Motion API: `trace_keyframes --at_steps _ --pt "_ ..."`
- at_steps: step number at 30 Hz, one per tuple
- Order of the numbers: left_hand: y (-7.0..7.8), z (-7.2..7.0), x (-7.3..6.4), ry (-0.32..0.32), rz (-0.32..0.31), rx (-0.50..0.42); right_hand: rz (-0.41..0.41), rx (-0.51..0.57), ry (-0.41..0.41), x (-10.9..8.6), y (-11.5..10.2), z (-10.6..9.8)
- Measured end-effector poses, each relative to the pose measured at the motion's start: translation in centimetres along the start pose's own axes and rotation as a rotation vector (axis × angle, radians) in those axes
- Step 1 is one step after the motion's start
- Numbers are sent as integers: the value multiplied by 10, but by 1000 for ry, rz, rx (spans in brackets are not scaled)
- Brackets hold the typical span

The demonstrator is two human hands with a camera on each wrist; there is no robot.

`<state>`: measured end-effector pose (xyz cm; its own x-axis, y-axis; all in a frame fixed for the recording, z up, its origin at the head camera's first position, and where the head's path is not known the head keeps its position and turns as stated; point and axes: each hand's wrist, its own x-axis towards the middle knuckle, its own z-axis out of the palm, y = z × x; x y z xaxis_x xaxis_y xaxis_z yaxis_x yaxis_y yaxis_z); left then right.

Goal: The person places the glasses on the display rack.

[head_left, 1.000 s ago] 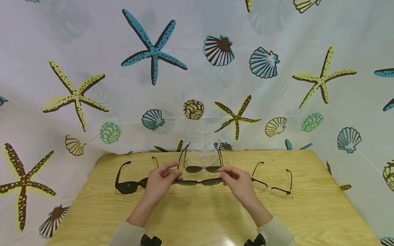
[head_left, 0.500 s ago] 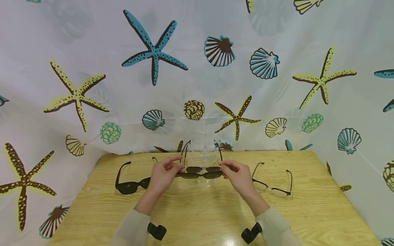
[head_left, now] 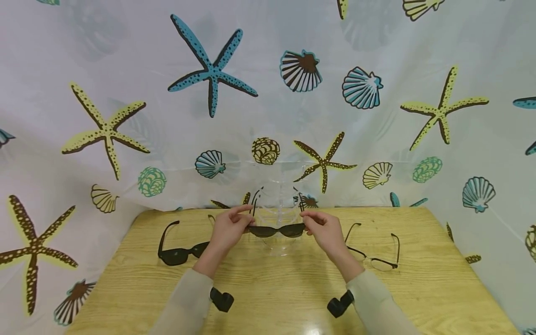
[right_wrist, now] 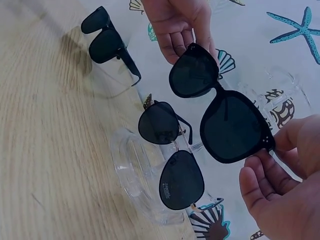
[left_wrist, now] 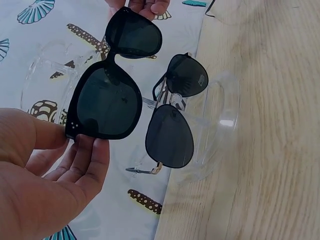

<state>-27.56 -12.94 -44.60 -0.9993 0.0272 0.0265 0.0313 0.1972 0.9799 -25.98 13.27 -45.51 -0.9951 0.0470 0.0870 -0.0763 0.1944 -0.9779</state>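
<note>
Black-framed sunglasses (head_left: 291,230) are held level by both hands, one at each end of the front. My left hand (head_left: 228,228) pinches one corner between thumb and fingers, plainly so in the left wrist view. On the opposite corner, the right hand (right_wrist: 287,192) has the same pinch. Thin metal-framed sunglasses (left_wrist: 170,136) sit on a clear plastic display stand (left_wrist: 230,102), just below the held pair. In the head view the held pair hides most of them. Higher tiers of the stand (head_left: 279,204) rise behind the lenses.
Thick black sunglasses (head_left: 175,256) lie on the wooden table (head_left: 268,288) at left, partly behind the left hand. Half-rim eyeglasses (head_left: 382,264) lie at right. A white cloth (head_left: 268,111) printed with starfish and shells hangs behind the table.
Both hands have moved forward and up with the sunglasses. In the head view that pair now covers the metal-framed sunglasses, which were visible behind it earlier.
</note>
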Motion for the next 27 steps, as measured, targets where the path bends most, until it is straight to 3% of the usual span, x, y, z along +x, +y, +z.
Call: trace_keyframes --at_steps 14,27 --pt "4 8 20 59 -18 26 -5 -1 -2 20 0 1" --pt "4 13 33 81 3 11 13 -2 11 30 2 0"
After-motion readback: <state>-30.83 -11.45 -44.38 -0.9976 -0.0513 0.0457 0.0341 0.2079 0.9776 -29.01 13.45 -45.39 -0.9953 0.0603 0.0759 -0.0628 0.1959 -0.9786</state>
